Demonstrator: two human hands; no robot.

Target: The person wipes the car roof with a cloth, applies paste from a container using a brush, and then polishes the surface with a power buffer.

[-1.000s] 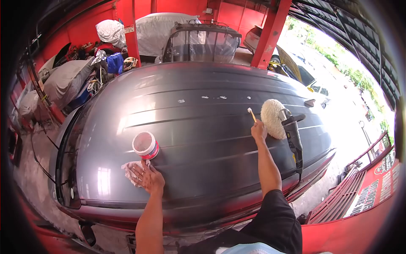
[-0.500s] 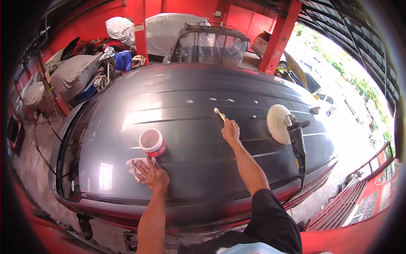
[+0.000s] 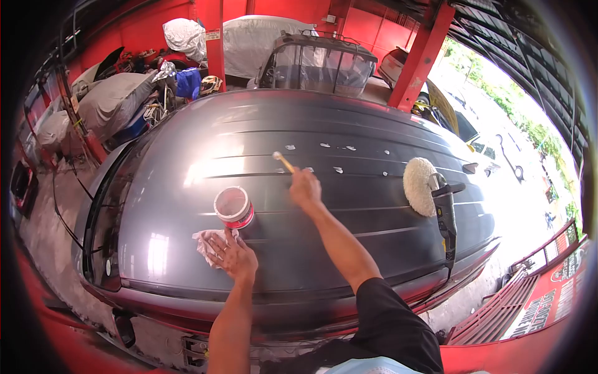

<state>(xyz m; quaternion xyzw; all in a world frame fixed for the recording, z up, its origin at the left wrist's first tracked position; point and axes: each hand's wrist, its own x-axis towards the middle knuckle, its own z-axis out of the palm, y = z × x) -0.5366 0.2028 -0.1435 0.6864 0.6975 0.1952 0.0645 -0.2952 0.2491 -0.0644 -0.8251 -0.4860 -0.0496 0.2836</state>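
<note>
My right hand (image 3: 306, 189) is closed round a yellow-handled brush (image 3: 284, 162), its pale tip over the dark grey vehicle roof (image 3: 311, 249). Under my left hand (image 3: 234, 255), fingers spread, a crumpled whitish cloth (image 3: 208, 243) lies on the roof. Just beyond those fingers stands a round open tub (image 3: 235, 209) with a red label and pale contents. Several white dabs (image 3: 338, 169) mark the roof ahead and to the right of the brush.
A polisher (image 3: 443, 215) with a fluffy pad rests on the roof at the right. Behind the roof are a red post (image 3: 423, 56), a covered vehicle (image 3: 249, 47) and a dark framed vehicle body (image 3: 317, 62). A red bench (image 3: 498, 308) stands at lower right.
My right hand has moved left with the brush. More white dabs show where it was. The view has shifted slightly; my left hand remains at the cloth.
</note>
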